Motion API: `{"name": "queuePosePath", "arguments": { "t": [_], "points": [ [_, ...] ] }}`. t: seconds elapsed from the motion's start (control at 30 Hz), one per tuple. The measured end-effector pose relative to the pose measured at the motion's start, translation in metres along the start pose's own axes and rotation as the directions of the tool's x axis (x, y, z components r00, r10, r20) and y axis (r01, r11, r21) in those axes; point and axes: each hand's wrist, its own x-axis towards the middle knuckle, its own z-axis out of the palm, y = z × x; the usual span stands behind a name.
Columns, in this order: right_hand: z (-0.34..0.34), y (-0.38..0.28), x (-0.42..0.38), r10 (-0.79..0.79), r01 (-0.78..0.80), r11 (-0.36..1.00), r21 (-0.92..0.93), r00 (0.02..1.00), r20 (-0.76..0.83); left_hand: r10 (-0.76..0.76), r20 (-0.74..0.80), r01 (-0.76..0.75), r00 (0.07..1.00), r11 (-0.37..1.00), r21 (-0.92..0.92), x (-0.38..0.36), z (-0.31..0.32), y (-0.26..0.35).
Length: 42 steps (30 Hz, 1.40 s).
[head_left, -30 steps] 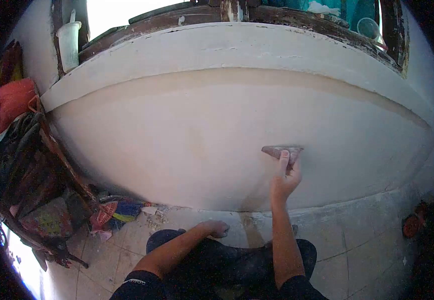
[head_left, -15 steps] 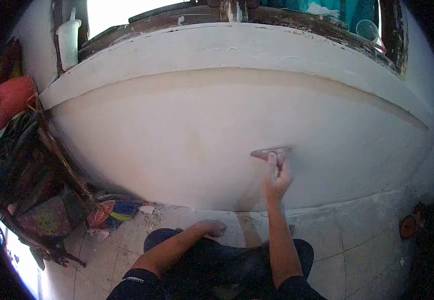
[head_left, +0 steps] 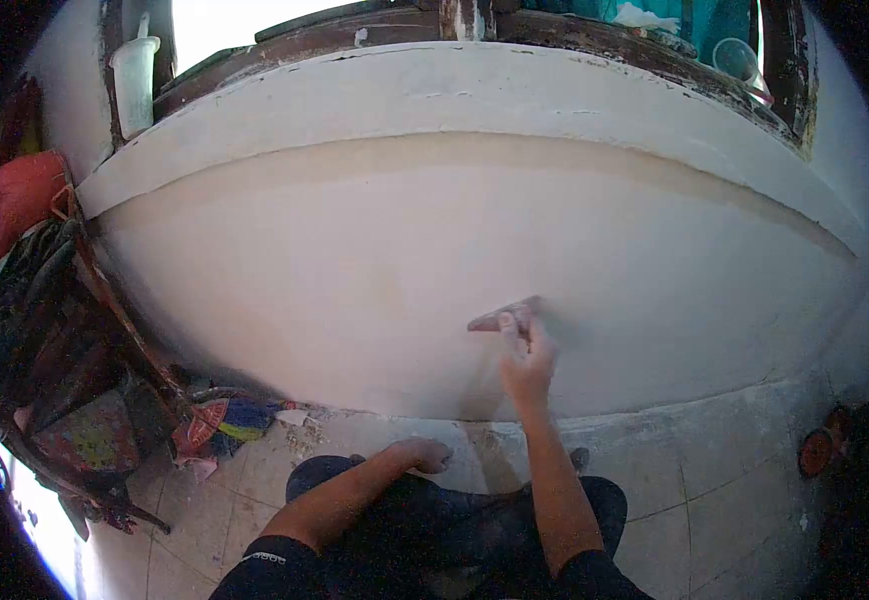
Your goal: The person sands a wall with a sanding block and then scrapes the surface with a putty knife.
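One scraper [head_left: 503, 316] sits in right hand [head_left: 527, 365], against wall [head_left: 355, 260].

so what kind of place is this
Probably a room in a lived-in house under repair. The right hand presses a putty knife to a freshly skimmed wall below a worn wooden window frame; debris lies on the tiled floor, clothes heaped at left.

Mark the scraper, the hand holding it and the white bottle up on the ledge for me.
scraper [head_left: 500, 317], head view, on the flat blade against the wall.
right hand [head_left: 527, 365], head view, on the back of the hand.
white bottle [head_left: 135, 85], head view, on its body at upper left.
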Motion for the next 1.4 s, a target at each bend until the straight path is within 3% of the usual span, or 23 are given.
{"name": "queuePosePath", "arguments": {
  "t": [0.03, 0.07, 0.13, 0.17, 0.27, 0.33, 0.37, 0.43, 0.57, 0.63, 0.67, 0.77, 0.83, 0.87, 0.93, 0.97, 1.03, 1.07, 1.13, 1.17, 1.23, 1.37, 1.4],
  "points": [
    [0.002, -0.002, -0.001, -0.056, 0.071, 0.991, -0.117, 0.99, 0.126, 0.018, -0.035, -0.018, 0.999, 1.0, -0.006, 0.001, 0.004, -0.004],
    [0.002, -0.005, -0.001, -0.056, 0.071, 0.991, -0.112, 0.99, 0.127, 0.012, -0.036, -0.013, 0.999, 1.0, -0.007, 0.004, 0.007, -0.007],
    [0.0, -0.019, 0.006, 0.04, -0.04, 0.999, 0.023, 0.999, -0.01, -0.07, 0.113, 0.069, 0.991, 0.998, 0.014, 0.0, -0.009, 0.005],
    [-0.003, -0.02, 0.009, 0.039, -0.038, 0.999, 0.026, 0.999, -0.009, -0.073, 0.111, 0.072, 0.991, 0.997, 0.014, -0.008, -0.018, 0.01],
    [-0.011, -0.017, 0.015, 0.13, -0.116, 0.991, 0.071, 0.964, -0.231, -0.067, 0.134, 0.085, 0.989, 0.987, -0.135, -0.025, -0.037, 0.026],
    [-0.01, -0.011, 0.012, 0.252, -0.226, 0.963, 0.145, 0.947, -0.201, -0.1, 0.089, 0.105, 0.991, 0.993, -0.057, -0.025, -0.038, 0.031],
    [-0.008, -0.01, 0.01, 0.253, -0.227, 0.963, 0.143, 0.946, -0.203, -0.098, 0.09, 0.103, 0.991, 0.993, -0.056, -0.016, -0.029, 0.025],
    [-0.004, -0.011, 0.006, 0.059, -0.057, 0.997, 0.043, 0.998, -0.031, -0.093, 0.087, 0.091, 0.992, 0.996, 0.023, 0.005, -0.009, 0.011],
    [-0.014, -0.024, 0.011, 0.145, -0.143, 0.989, -0.037, 0.989, 0.042, -0.167, -0.001, 0.167, 0.986, 0.986, -0.008, -0.023, -0.029, 0.031],
    [-0.015, -0.04, 0.022, 0.207, -0.159, 0.964, 0.213, 0.952, -0.224, -0.151, 0.124, 0.147, 0.981, 0.988, 0.035, -0.033, -0.05, 0.044],
    [-0.016, -0.039, 0.022, 0.207, -0.159, 0.964, 0.214, 0.953, -0.223, -0.152, 0.124, 0.149, 0.981, 0.988, 0.034, -0.028, -0.042, 0.036],
    [-0.016, -0.03, 0.019, 0.22, -0.195, 0.97, 0.146, 0.959, -0.18, -0.066, 0.002, 0.066, 0.998, 0.998, -0.022, -0.011, -0.009, 0.002],
    [-0.009, -0.019, 0.014, 0.147, -0.147, 0.988, 0.05, 0.989, 0.004, -0.024, -0.011, 0.017, 1.0, 0.913, -0.407, -0.014, -0.005, -0.003],
    [-0.011, -0.014, 0.012, 0.149, -0.149, 0.988, 0.048, 0.989, 0.004, -0.023, -0.009, 0.017, 1.0, 0.913, -0.407, -0.008, -0.002, -0.001],
    [-0.013, -0.017, 0.013, 0.216, -0.222, 0.97, 0.102, 0.974, 0.065, -0.11, 0.011, 0.11, 0.994, 0.993, -0.037, -0.002, -0.008, 0.014],
    [-0.014, -0.022, 0.017, 0.214, -0.22, 0.97, 0.107, 0.975, 0.066, -0.115, 0.008, 0.115, 0.993, 0.993, -0.036, -0.007, -0.014, 0.016],
    [-0.016, -0.038, 0.028, 0.321, -0.228, 0.911, 0.345, 0.916, -0.242, -0.071, 0.048, 0.072, 0.996, 0.997, -0.036, -0.028, -0.041, 0.036],
    [-0.016, -0.036, 0.027, 0.32, -0.227, 0.911, 0.345, 0.916, -0.242, -0.071, 0.047, 0.072, 0.996, 0.997, -0.036, -0.026, -0.043, 0.037],
    [-0.015, -0.025, 0.018, 0.342, -0.295, 0.92, 0.259, 0.926, -0.16, -0.106, 0.224, 0.094, 0.969, 0.993, 0.066, -0.014, -0.043, 0.035],
    [-0.011, -0.014, 0.014, 0.341, -0.294, 0.921, 0.257, 0.926, -0.163, -0.104, 0.224, 0.091, 0.969, 0.994, 0.067, -0.013, -0.04, 0.031],
    [-0.002, -0.001, 0.009, 0.137, -0.141, 0.98, 0.137, 0.99, 0.036, 0.008, 0.062, -0.005, 0.998, 0.999, -0.048, -0.017, -0.028, 0.021],
    [-0.011, -0.027, 0.014, 0.25, -0.248, 0.968, 0.043, 0.967, -0.05, 0.023, 0.067, -0.023, 0.997, 1.0, -0.009, -0.019, -0.026, 0.019],
    [-0.013, -0.046, 0.02, 0.301, -0.27, 0.939, 0.214, 0.946, -0.124, -0.007, 0.028, 0.008, 1.0, 1.0, -0.025, -0.025, -0.03, 0.024]
  ]
}}
